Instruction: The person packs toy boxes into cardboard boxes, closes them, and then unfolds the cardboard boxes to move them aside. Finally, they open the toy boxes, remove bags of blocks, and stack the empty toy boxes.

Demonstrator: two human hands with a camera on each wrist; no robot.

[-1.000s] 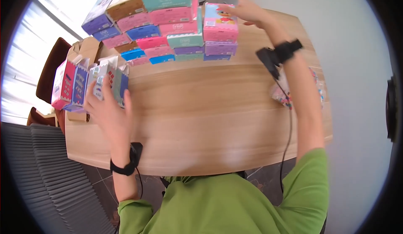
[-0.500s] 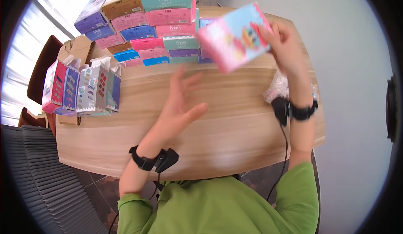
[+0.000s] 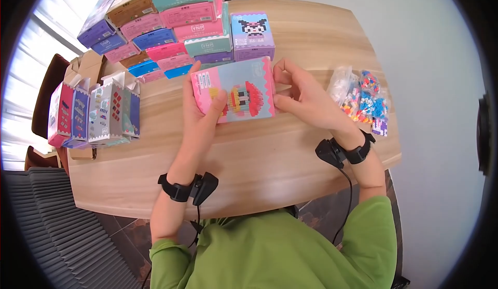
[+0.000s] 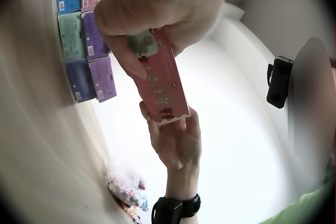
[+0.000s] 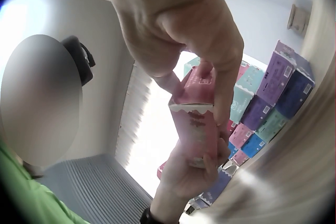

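curling its fingers round the pink-and-pale-blue cardboard box (image 3: 238, 76), your left hand (image 3: 197, 119) now shares it with your right hand (image 3: 307, 99), whose bent fingers pinch the opposite end; above the pale wooden desk (image 3: 254, 159), the box seems steadied for work.

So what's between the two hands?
The pink box: the left hand grips one end, the right hand has its fingers at the opposite end. Head view shows it; both wrist views agree.
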